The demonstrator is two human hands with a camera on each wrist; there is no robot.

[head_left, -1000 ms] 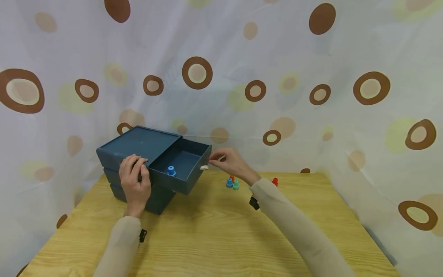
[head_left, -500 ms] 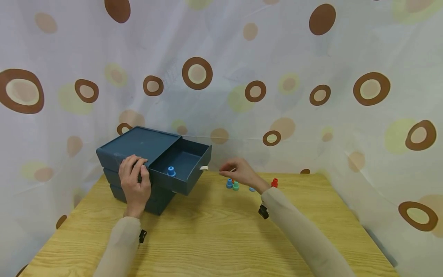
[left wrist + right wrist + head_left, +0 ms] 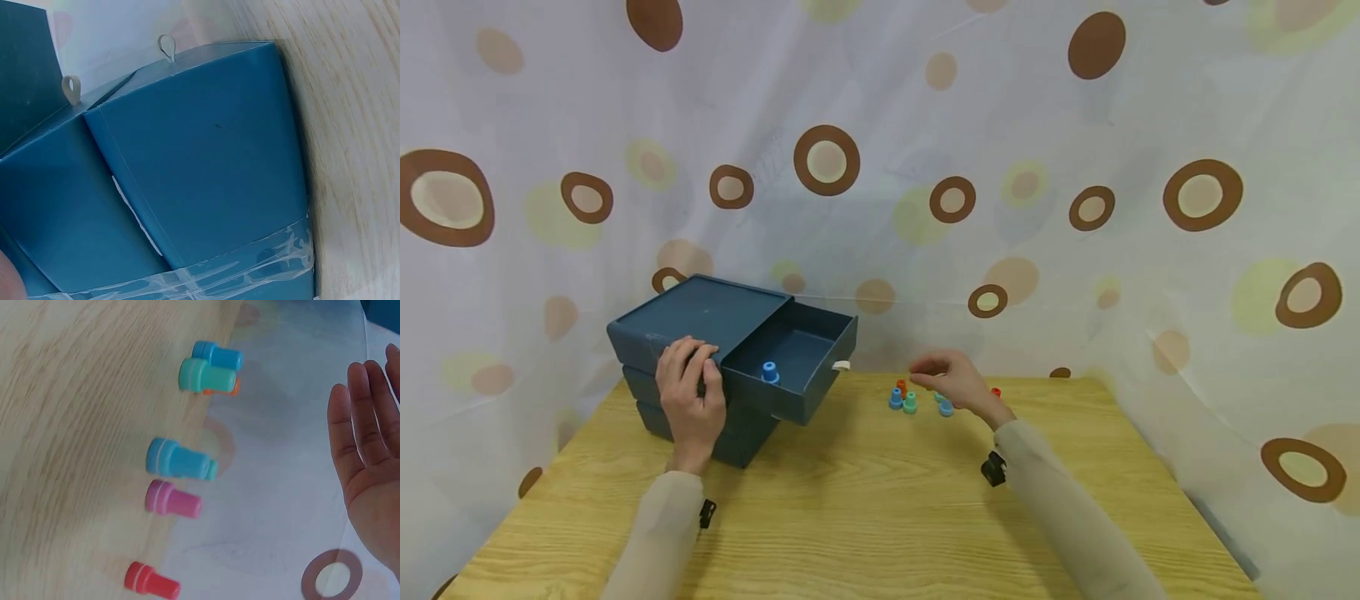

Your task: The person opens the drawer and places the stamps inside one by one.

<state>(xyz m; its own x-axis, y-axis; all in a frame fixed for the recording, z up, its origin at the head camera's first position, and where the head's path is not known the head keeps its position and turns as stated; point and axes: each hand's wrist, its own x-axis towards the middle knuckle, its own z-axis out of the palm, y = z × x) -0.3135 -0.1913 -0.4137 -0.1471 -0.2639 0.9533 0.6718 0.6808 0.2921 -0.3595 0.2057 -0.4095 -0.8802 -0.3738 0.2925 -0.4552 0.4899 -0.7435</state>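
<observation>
My left hand [image 3: 692, 387] grips the near top edge of a dark blue stack of drawers [image 3: 700, 312], fingers bent over the top. The top drawer [image 3: 812, 387] stands pulled out, with a white loop tab [image 3: 841, 366] on its front. Inside it is a small blue peg-shaped toy stamp [image 3: 770, 374]. My right hand [image 3: 961, 386] is in the air right of the drawer, holding nothing, its fingers loosely extended. It is over a group of similar stamps: blue [image 3: 896, 400], mint green [image 3: 910, 405] and orange. The right wrist view shows its palm and spread fingers [image 3: 340, 425].
Farther right on the wooden table [image 3: 865, 517] are another blue stamp [image 3: 946, 408], a pink stamp [image 3: 174, 500] and a red stamp [image 3: 152, 581]. A spotted curtain [image 3: 880, 233] hangs behind. Clear tape [image 3: 250, 262] wraps the lower drawers, which have loop tabs [image 3: 167, 47].
My right hand has let go of the drawer's loop tab and moved right, away from the drawer to the stamps. The left hand and the pulled-out drawer have stayed in place.
</observation>
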